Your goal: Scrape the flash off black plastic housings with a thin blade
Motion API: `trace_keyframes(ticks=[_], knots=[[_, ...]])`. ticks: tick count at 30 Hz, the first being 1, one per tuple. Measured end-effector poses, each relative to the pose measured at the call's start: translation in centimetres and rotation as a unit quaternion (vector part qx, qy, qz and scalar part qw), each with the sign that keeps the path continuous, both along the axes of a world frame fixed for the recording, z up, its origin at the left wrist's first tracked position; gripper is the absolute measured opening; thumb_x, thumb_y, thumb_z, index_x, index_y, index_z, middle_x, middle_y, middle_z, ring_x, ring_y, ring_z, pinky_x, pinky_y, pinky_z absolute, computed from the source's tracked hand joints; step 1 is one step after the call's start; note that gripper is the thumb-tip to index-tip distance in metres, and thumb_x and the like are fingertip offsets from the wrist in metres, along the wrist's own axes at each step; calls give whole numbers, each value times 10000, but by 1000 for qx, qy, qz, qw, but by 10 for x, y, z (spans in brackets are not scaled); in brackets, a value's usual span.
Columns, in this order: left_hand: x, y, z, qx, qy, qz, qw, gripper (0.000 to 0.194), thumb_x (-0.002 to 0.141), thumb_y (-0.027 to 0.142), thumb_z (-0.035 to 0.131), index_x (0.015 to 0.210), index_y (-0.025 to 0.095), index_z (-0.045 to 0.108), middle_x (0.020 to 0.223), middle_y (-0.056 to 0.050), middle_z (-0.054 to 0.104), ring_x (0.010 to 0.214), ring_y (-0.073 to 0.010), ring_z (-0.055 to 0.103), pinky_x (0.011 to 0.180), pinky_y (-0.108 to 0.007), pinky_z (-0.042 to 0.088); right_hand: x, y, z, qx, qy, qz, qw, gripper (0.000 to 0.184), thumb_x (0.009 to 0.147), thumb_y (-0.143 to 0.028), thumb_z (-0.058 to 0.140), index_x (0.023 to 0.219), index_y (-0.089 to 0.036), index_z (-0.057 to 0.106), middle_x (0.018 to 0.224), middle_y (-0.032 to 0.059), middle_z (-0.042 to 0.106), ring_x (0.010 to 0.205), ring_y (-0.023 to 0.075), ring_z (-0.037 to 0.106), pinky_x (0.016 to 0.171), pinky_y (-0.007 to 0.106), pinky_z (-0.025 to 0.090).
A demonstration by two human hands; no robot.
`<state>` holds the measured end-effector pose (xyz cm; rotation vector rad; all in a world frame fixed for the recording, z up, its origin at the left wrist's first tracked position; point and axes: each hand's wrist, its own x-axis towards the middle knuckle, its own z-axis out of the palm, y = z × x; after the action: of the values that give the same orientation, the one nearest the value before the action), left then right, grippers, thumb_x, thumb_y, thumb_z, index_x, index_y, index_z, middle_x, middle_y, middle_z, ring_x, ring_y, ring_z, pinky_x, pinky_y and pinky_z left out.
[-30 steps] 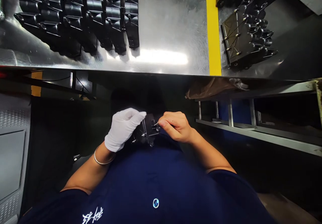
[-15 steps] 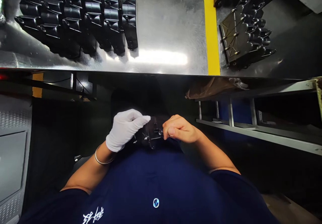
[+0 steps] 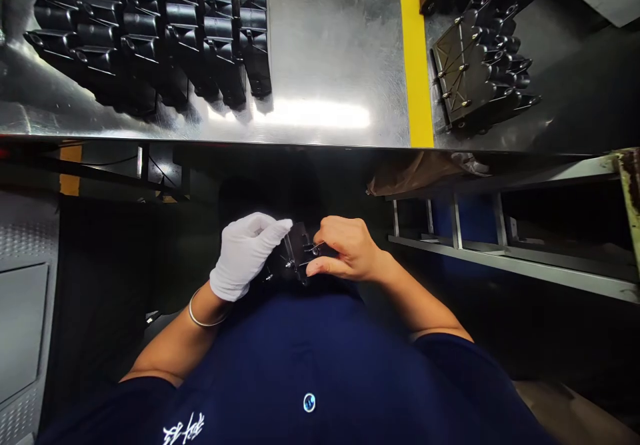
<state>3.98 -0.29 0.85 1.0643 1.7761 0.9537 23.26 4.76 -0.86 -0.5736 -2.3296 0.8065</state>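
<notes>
Close to my body, above the dark floor, a black molded plastic part (image 3: 299,245) with small lugs and shiny fittings is held up. My left hand (image 3: 250,251), in a white glove, is closed on its left side, thumb and fingers pinched together. Bare, my right hand (image 3: 347,248) is at the part's right side, thumb below and fingers above a small lug. The fingers are bent round that edge and seem to touch it. Much of the part blends into the dark background, so its full outline is hidden.
Rows of black molded parts (image 3: 150,38) stand on the metal table (image 3: 320,51) at upper left. A yellow stripe (image 3: 417,65) crosses the table. Another black part (image 3: 480,68) lies right of it. A metal rack (image 3: 500,258) is at right, with brown wrapping (image 3: 415,173) above.
My right hand has moved left and slightly up, its thumb spreading from the fingers around the part's right edge. The left hand and the part have risen slightly.
</notes>
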Motion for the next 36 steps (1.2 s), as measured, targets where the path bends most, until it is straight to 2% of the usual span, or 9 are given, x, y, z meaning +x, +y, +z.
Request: trace_keyframes(ticks=[8,14,20,22,25,28,30,33,36], knots=[[4,2,0,-25,-8,43,999,369,721,406,678,475,196,500,479,40,433,482,-94,378,461,-228,359,-1,0,-3,84,-54,-48,994,540,938,-554,439,553,-177,461,546,-19,388,523,102,338,510,261,239],[8,4,2,-33,-5,51,998,371,754,387,651,484,201,477,471,46,399,475,-93,355,452,-230,343,-1,-1,-4,88,-46,-88,991,505,926,-590,429,691,-163,566,610,11,488,595,124,425,553,254,307],[10,6,0,-35,-11,49,998,428,786,396,633,474,208,407,475,50,362,475,-89,321,447,-234,326,-2,-7,-6,92,-74,-111,987,540,965,-552,364,579,-186,465,568,-3,414,560,121,361,531,268,270],[9,4,-2,-40,-16,48,998,420,779,389,643,477,207,415,478,50,369,477,-90,326,448,-235,326,-2,-8,-4,59,-69,-94,991,532,981,-522,347,575,-189,431,555,-15,395,531,107,342,514,263,259],[8,4,-2,-45,-27,44,998,400,771,392,656,490,204,442,487,49,389,479,-90,338,451,-235,332,2,-6,3,-33,-67,12,997,526,994,-499,334,582,-185,424,536,-33,403,482,80,336,481,243,253],[7,10,0,-42,-27,43,998,414,818,418,606,504,205,439,491,45,406,476,-93,352,456,-234,348,5,-3,8,-110,-36,71,991,494,1013,-451,296,655,-177,497,578,-19,495,509,77,436,502,215,329],[6,15,2,-48,-26,34,998,401,858,413,554,527,205,465,508,30,459,482,-103,391,460,-235,365,5,-2,9,-103,-4,-9,995,412,1021,-351,305,751,-165,554,641,9,560,569,93,502,557,219,395],[4,20,3,-55,-29,-1,998,354,878,387,522,575,205,532,571,-11,549,519,-128,462,476,-244,400,0,-2,7,5,11,-150,989,252,979,-224,424,818,-156,605,655,22,597,587,112,517,593,242,415],[4,19,0,-36,-36,-19,999,336,880,376,510,586,217,548,594,-36,560,543,-151,486,483,-257,419,-4,-3,3,105,-4,-190,976,175,938,-182,501,831,-156,637,638,22,623,570,122,516,597,255,410]])
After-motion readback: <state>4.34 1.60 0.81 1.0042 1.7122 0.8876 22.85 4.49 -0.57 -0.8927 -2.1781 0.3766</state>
